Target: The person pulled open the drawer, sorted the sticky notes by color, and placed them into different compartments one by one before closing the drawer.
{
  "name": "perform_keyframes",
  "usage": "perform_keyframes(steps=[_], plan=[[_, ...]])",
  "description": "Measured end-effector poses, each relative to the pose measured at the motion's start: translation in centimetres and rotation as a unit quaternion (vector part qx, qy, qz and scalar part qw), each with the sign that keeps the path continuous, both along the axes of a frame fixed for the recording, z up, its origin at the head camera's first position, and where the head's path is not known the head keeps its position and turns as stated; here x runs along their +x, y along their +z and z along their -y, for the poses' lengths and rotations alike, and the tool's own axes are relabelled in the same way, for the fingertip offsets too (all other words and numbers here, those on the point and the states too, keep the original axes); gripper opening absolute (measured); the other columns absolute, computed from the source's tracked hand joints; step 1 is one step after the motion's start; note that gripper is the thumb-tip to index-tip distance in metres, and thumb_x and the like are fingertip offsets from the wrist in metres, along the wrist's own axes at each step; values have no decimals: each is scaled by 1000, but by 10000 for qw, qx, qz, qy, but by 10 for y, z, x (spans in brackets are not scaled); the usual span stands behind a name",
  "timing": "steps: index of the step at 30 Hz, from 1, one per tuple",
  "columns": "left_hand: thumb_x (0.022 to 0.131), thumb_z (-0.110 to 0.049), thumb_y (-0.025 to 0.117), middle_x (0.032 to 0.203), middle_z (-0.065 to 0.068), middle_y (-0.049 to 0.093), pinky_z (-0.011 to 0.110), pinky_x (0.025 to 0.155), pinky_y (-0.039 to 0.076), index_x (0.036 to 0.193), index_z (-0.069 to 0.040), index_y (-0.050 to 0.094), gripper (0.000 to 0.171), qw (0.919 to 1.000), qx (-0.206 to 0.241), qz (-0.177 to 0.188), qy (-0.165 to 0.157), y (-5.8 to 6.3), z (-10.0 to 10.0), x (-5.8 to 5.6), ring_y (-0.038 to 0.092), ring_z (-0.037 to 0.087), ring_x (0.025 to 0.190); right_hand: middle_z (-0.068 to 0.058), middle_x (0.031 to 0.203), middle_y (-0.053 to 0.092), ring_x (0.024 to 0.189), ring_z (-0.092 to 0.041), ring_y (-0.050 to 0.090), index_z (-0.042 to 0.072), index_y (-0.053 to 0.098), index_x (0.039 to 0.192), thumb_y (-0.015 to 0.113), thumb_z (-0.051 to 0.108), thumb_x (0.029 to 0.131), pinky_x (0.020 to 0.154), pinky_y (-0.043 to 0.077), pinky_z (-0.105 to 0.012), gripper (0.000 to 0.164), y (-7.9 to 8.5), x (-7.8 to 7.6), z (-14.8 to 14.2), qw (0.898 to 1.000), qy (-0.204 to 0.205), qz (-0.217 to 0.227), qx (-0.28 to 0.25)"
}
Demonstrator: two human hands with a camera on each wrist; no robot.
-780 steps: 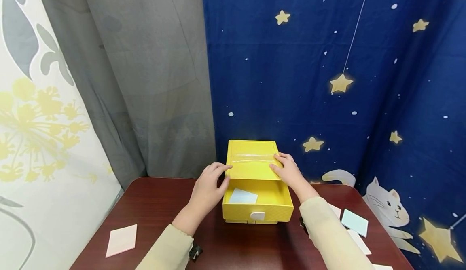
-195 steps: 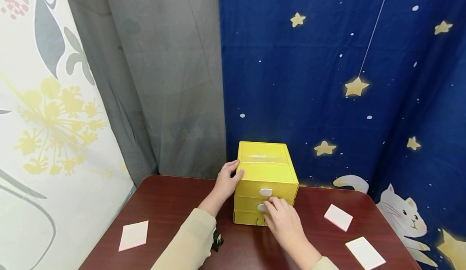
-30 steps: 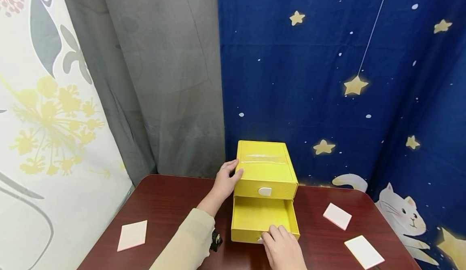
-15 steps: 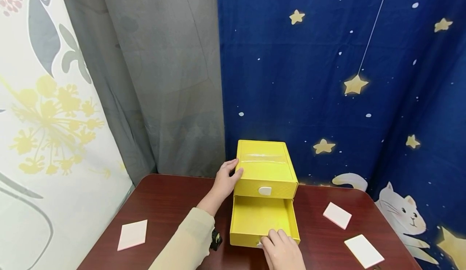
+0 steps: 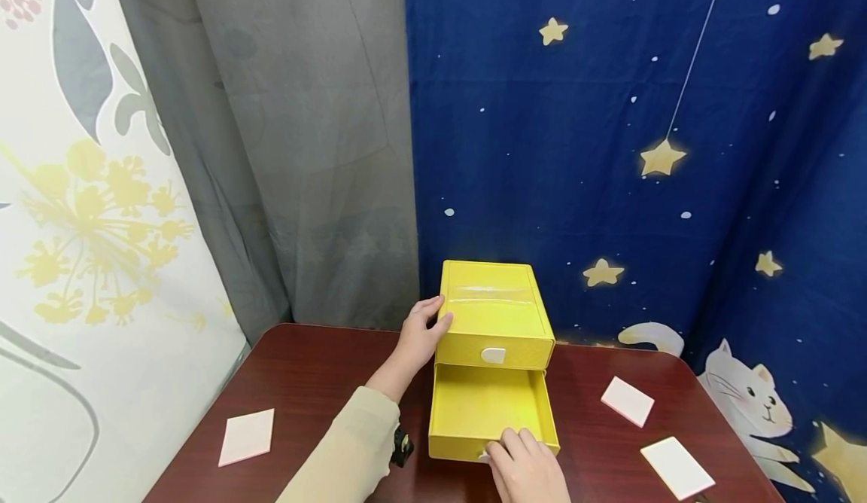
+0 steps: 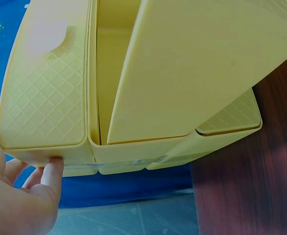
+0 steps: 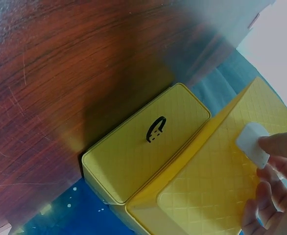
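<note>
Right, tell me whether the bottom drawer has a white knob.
No, the right wrist view shows a black loop on the bottom drawer, while the right hand pinches a white knob on the drawer above.

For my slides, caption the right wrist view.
Fingers of the right hand pinch the white handle of an open yellow drawer.

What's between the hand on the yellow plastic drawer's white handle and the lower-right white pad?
In the head view, only bare dark-red, wood-grained tabletop lies between the right hand and that flat white rectangular pad.
</note>
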State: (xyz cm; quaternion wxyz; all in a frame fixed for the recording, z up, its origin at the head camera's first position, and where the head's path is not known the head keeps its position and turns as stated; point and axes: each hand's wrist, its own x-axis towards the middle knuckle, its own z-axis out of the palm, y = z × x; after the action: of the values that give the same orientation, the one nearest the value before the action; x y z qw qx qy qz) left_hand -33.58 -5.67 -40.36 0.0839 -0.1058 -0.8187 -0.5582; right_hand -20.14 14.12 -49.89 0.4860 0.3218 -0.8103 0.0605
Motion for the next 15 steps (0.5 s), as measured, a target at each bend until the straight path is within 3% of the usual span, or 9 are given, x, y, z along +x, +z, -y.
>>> perform_keyframes(steps=[7,12,15], plan=[[95,-26,57,144,7,42,45,110,33,142,-8,44,52,10000,31,-10,-17,0,0,0,34,29,137,7,70,51,55,-14,39,17,63,77,40,31,99,44,28,-20,35,7,4,-6,9994,239,-144,-192],[95,-26,57,144,8,41,46,110,33,142,-8,44,51,10000,-3,-50,-43,0,0,0,34,30,137,8,72,53,58,-13,44,18,64,79,40,36,98,44,33,-20,36,20,9,-20,9990,232,178,-347],[96,-27,57,144,9,42,47,110,33,142,-8,44,51,10000,-2,-67,-41,-1,0,0,35,30,137,8,75,55,62,-13,48,17,66,81,38,40,98,47,37,-21,40,27,10,-35,9972,15,508,-555]])
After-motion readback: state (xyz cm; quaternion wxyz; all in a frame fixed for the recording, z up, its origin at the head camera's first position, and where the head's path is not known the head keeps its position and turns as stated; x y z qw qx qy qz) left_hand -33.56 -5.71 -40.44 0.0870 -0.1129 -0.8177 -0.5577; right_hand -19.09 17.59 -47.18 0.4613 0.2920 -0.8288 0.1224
